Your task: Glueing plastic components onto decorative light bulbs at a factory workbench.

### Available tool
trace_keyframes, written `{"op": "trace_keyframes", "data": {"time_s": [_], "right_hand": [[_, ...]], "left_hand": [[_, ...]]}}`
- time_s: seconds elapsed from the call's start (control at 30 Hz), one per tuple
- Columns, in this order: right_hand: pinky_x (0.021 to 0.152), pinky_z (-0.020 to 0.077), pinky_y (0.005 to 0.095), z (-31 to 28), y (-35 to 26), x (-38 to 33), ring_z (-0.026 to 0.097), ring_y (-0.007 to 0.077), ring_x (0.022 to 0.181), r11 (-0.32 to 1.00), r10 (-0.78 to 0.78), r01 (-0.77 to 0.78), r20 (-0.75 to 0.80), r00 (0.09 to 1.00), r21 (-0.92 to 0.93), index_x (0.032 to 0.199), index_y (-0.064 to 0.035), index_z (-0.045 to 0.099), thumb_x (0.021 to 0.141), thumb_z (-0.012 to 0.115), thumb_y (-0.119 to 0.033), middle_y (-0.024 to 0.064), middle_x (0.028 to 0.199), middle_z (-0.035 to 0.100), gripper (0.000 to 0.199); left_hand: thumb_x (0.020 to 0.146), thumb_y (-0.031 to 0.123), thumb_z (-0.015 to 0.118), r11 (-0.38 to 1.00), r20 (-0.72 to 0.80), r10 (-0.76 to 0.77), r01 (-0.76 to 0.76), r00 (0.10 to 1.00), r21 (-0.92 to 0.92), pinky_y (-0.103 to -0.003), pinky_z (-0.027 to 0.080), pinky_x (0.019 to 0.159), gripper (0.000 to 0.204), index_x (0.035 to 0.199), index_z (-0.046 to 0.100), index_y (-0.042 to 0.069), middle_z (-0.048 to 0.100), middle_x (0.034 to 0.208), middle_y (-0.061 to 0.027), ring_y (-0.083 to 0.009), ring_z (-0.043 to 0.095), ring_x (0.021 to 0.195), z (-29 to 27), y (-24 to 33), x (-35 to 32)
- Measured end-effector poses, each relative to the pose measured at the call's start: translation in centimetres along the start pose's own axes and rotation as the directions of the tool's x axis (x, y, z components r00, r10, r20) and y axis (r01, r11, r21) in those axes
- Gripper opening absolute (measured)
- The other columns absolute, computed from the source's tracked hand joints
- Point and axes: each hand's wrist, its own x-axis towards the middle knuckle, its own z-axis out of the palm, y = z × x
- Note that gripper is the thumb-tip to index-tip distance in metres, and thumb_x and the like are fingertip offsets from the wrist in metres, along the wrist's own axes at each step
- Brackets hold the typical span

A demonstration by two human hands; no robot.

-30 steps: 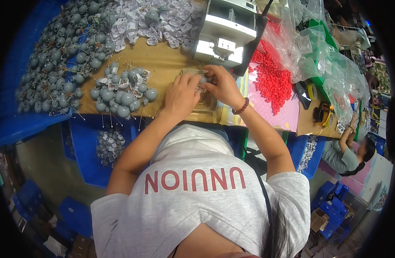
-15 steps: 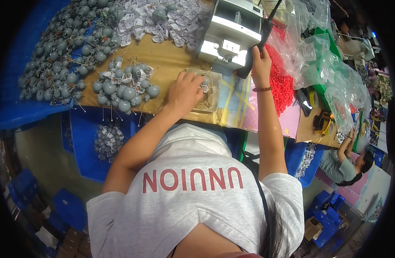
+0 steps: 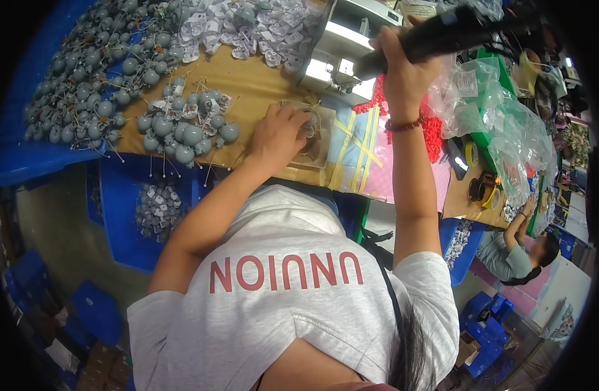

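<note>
A black tool (image 3: pixel 452 32) is gripped by the right hand (image 3: pixel 407 75) above the table (image 3: pixel 247 81). Near the table's front edge, a grey part (image 3: pixel 308 122) at a clear tray (image 3: pixel 323 154) is touched by the curled left hand (image 3: pixel 278 137); whether it is gripped cannot be told.

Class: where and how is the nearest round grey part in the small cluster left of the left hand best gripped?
Perhaps pinch the round grey part across its smooth sides, coming from the near side: that face bulges outward uncovered, while other grey parts crowd behind.
</note>
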Motion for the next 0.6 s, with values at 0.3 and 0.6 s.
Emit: {"op": "trace_keyframes", "data": {"time_s": [0.3,0.6], "right_hand": [[0.065,0.0520,0.0280,0.0,3.5,-1.9,0.064,0.0157,0.068,0.972,0.226,-0.217,0.109,0.968,-0.089,0.116,0.0055,0.053,0.079,0.070,-0.001,0.0079,0.079,0.066,0.041],[0.067,0.0539,0.0292,2.5,0.0,-8.4,0.065,0.0159,0.070,0.955,0.280,-0.288,0.113,0.953,0.067,0.102,0.0040,0.060,0.080,0.069,0.004,0.0073,0.081,0.067,0.024]], "left_hand": [[0.079,0.017,0.066,0.996,0.009,-0.041,0.041,0.999,-0.078,-0.046,0.052,0.075,0.030,0.108,0.064,0.012,0.060,0.102,-0.0091,-0.0325,0.062,0.091,0.3,-0.3,-0.1],[0.080,0.019,0.065,0.996,0.051,-0.066,0.069,0.997,-0.056,-0.047,0.052,0.073,0.033,0.112,0.062,0.013,0.059,0.102,-0.0102,-0.0329,0.063,0.089,0.3,-0.4,-0.3]]}}
